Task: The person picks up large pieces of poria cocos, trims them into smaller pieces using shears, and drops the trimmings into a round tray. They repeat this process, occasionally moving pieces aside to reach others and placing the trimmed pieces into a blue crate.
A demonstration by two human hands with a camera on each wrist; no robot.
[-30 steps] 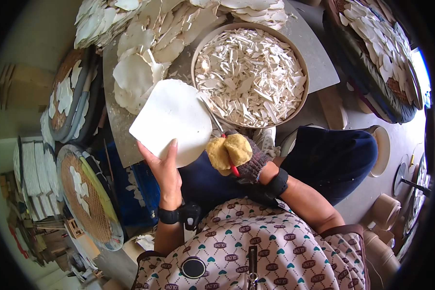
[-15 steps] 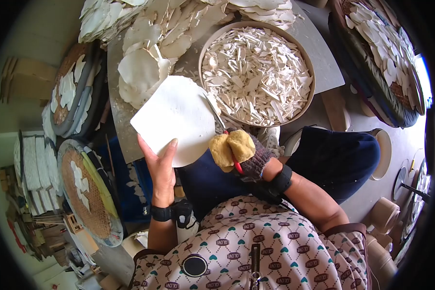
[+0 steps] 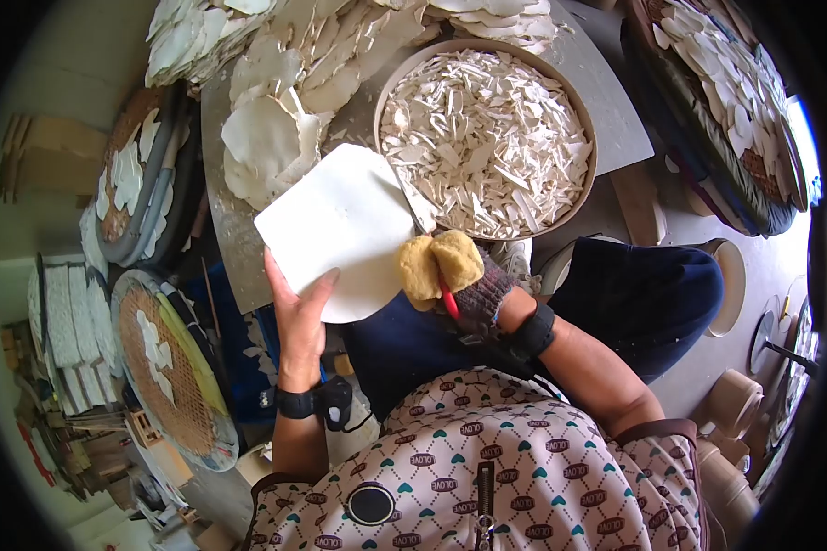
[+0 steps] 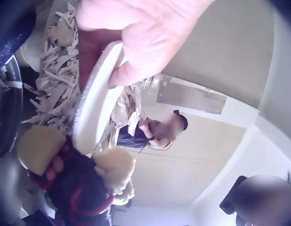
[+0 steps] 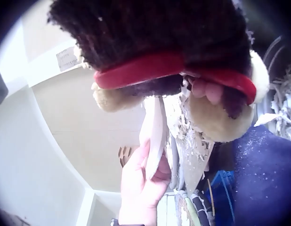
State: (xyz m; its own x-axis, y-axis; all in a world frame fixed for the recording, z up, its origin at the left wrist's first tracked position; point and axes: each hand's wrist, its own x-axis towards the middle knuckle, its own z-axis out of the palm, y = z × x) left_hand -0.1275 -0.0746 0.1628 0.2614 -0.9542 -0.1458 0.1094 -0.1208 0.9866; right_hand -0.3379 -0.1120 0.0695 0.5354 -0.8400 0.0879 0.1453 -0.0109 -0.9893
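Note:
Between thumb and fingers, the bare left hand point(image 3: 300, 321) holds a flat white sheet point(image 3: 335, 230) with one rounded side. The right hand point(image 3: 484, 292), in a dark knitted glove, grips scissors with red handles point(image 3: 449, 300) and yellow spongy pads point(image 3: 457, 259). Their blades lie along the sheet's right edge, partly hidden by a white sliver point(image 3: 422, 210). In the left wrist view the sheet point(image 4: 94, 106) is edge-on, its lower end near the pads. The right wrist view shows the red handles point(image 5: 143, 69) under the glove point(image 5: 155, 33), and the left hand point(image 5: 143, 190) below.
A round tub point(image 3: 591, 147) of white scraps stands on the grey board point(image 3: 620, 138), beside piled irregular sheets point(image 3: 257, 138). Round woven trays point(image 3: 184, 376) with white pieces stand at both sides. Another person point(image 4: 159, 134) appears in the left wrist view.
Compared with half a second ago, the sheet has shifted slightly right and down towards the scissors. A white sliver now shows beside the blades near the pads.

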